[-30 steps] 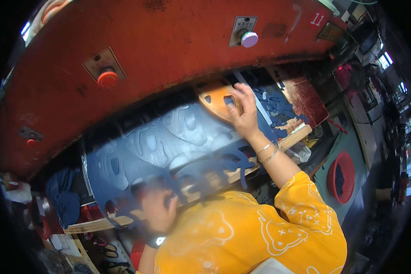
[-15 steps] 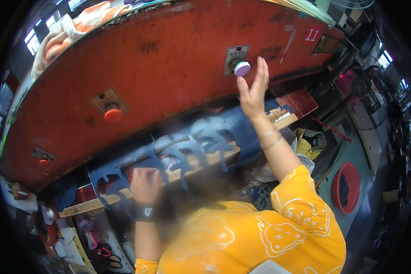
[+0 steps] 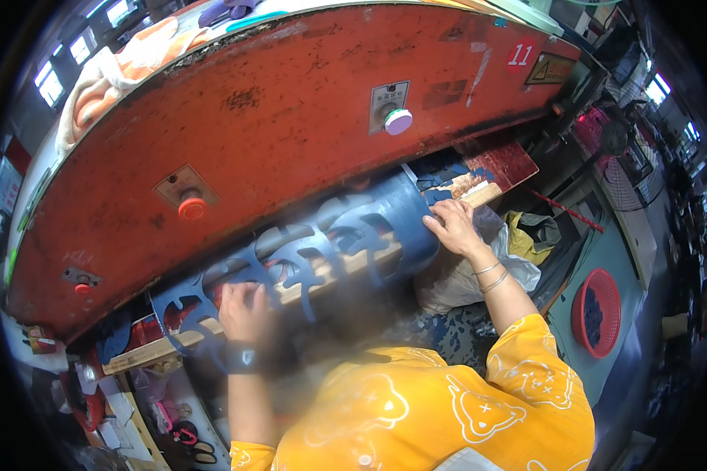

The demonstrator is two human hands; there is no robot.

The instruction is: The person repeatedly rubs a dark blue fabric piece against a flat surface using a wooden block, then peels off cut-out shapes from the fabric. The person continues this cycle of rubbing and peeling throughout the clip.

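Observation:
A dark blue sheet with curved cut-outs hangs over a wooden front edge below a red machine beam. My left hand, slightly blurred, is at the sheet's left half, its bent fingers apart near the cut strips. My right hand lies by the sheet's right end, on the wooden edge, with the thumb apart from the fingers and close to the sheet. Above it, a round pale purple button sticks out of the beam, untouched.
Two red buttons sit farther left on the beam. Dark blue scraps lie on the board at right. A plastic bag hangs below, and a red basket stands at right. A striped cloth lies on top.
My right hand has come down from beside the purple button to the sheet's right end. The left hand has shifted slightly at the sheet, its fingers now farther apart.

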